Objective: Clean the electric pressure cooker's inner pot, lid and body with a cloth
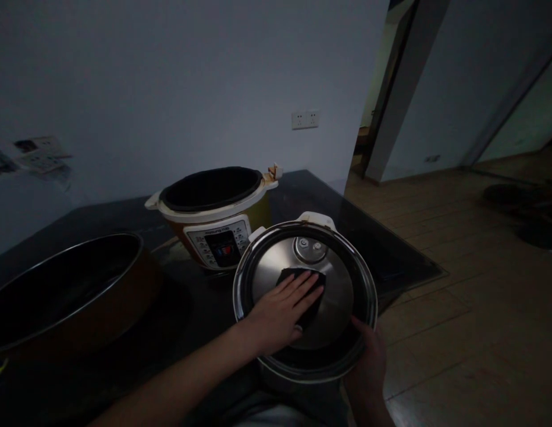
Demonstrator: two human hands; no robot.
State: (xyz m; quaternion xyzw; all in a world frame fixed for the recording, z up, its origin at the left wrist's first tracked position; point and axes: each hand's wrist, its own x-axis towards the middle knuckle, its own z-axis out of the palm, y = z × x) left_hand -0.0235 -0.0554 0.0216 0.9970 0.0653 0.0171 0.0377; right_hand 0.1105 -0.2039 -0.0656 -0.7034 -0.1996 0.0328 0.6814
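Lid (336, 284), right grip (369, 362) clamped on rim (373, 290), left grip (276, 311) spread over cloth (314, 309), "Joyoung" cooker (213, 220)

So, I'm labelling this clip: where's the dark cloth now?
In the head view, the dark cloth is just right of and below centre, between the left hand and the lid.

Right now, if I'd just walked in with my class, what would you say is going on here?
A person's left hand lies flat on a dark cloth, pressing it against the metal inner face of a round lid. The right hand grips the lid's edge. Beyond it, an electric cooker stands uncovered on the dark counter, with a large round pan to its left.
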